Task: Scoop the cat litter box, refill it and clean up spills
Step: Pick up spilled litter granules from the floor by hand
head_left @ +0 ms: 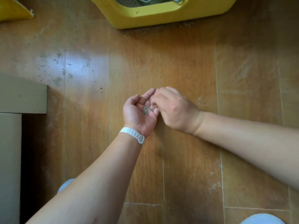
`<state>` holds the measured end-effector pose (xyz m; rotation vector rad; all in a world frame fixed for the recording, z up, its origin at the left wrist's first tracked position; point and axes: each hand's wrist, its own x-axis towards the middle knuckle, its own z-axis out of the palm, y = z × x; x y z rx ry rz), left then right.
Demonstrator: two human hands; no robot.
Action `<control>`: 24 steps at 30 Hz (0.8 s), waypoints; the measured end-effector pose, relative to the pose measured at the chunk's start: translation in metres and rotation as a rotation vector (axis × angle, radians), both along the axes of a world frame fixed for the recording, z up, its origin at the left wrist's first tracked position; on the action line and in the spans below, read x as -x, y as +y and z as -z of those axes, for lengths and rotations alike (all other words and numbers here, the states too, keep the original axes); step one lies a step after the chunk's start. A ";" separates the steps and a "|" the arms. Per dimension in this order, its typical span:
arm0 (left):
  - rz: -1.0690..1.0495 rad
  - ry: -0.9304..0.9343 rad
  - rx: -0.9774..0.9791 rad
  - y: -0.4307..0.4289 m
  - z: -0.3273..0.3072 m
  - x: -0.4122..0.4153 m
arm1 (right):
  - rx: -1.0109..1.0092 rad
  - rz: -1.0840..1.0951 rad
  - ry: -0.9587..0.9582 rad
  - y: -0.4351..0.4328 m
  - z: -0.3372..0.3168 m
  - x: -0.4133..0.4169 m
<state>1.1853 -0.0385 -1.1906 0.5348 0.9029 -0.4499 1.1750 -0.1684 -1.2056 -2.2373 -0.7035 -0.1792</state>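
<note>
**Grey litter pellets (146,109) in cupped palm**

Left hand (139,113) palm up over wooden floor (186,62), loosely cupped, small pile resting in it; right hand (173,109) knuckles up, fingers bunched onto the pile, can't tell if pinching any; yellow litter box (161,15) well ahead; brown litter dust (134,30) along its front edge.

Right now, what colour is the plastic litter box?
Yellow. The plastic litter box shows best in head view.
</note>
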 end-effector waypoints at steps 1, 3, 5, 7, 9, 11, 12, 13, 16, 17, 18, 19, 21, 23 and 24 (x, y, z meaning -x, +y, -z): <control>0.002 -0.003 0.023 -0.001 -0.001 0.002 | -0.028 -0.014 -0.002 0.009 -0.004 0.005; 0.019 -0.021 0.068 0.000 -0.001 0.004 | -0.027 -0.022 -0.013 0.020 -0.008 0.010; 0.020 -0.040 0.070 0.001 -0.004 0.004 | 0.002 -0.016 -0.024 0.023 -0.009 0.014; 0.019 -0.059 0.060 0.002 -0.007 0.003 | 0.012 -0.011 -0.026 0.022 -0.008 0.017; 0.019 -0.071 0.050 0.002 -0.012 0.002 | -0.006 -0.006 -0.012 0.019 -0.009 0.018; 0.014 -0.072 0.053 0.001 -0.015 0.001 | -0.035 0.017 -0.011 0.015 -0.014 0.016; 0.005 -0.070 0.066 -0.001 -0.017 0.000 | -0.053 0.052 -0.003 0.012 -0.017 0.015; -0.007 -0.067 0.080 -0.003 -0.020 -0.001 | -0.077 0.106 0.020 0.008 -0.021 0.014; -0.045 -0.077 0.111 -0.009 -0.028 -0.005 | -0.163 0.306 0.135 -0.004 -0.034 0.012; -0.043 -0.082 0.108 -0.012 -0.032 -0.006 | -0.199 0.367 0.172 -0.007 -0.040 0.010; -0.038 -0.087 0.104 -0.014 -0.037 -0.009 | -0.247 0.435 0.217 -0.009 -0.047 0.008; -0.030 -0.095 0.102 -0.018 -0.042 -0.011 | -0.312 0.509 0.289 -0.011 -0.055 0.005; -0.012 -0.115 0.096 -0.026 -0.054 -0.017 | -0.482 0.658 0.490 -0.015 -0.073 -0.002; 0.000 -0.130 0.096 -0.036 -0.069 -0.021 | -0.680 0.741 0.643 -0.018 -0.088 -0.008; 0.004 -0.139 0.100 -0.041 -0.076 -0.024 | -0.754 0.767 0.678 -0.018 -0.093 -0.010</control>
